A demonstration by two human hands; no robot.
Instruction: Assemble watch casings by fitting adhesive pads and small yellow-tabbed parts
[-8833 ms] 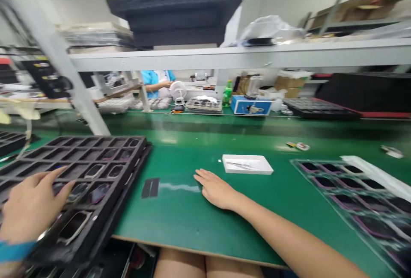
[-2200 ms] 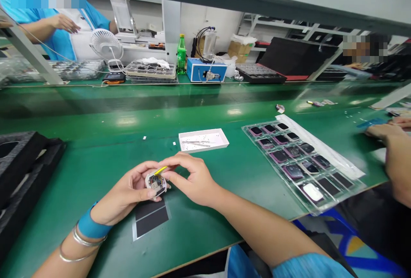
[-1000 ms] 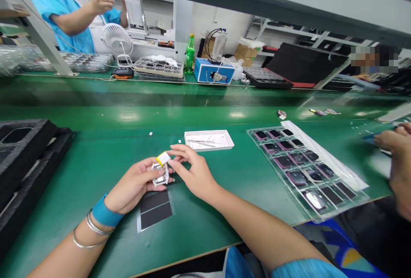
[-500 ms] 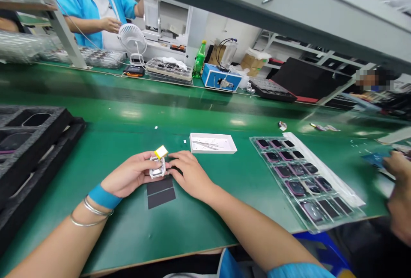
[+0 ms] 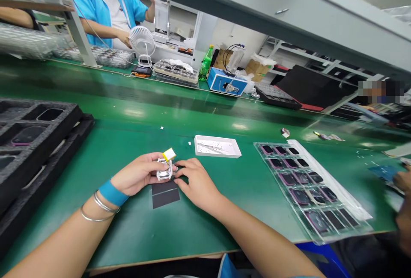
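A small silver watch case with its inside exposed is held in my left hand, the thumb lying across it. A white battery with a yellow edge sticks up from the case's upper edge. My right hand is closed at the case's right side, fingers bent and tips against its edge; whether a small part is between them I cannot make out. Beneath both hands, a dark sheet in two panels lies on the green mat.
A white box holding tweezers sits beyond my right hand. To the right lies a clear tray of watch parts; black foam trays stand left. A co-worker's hand is at far right. Overhead runs a grey beam.
The whole view has shifted slightly, so things appear a little further right. Both hands stay at the watch case. The person across the bench has lowered one hand slightly behind the fan.
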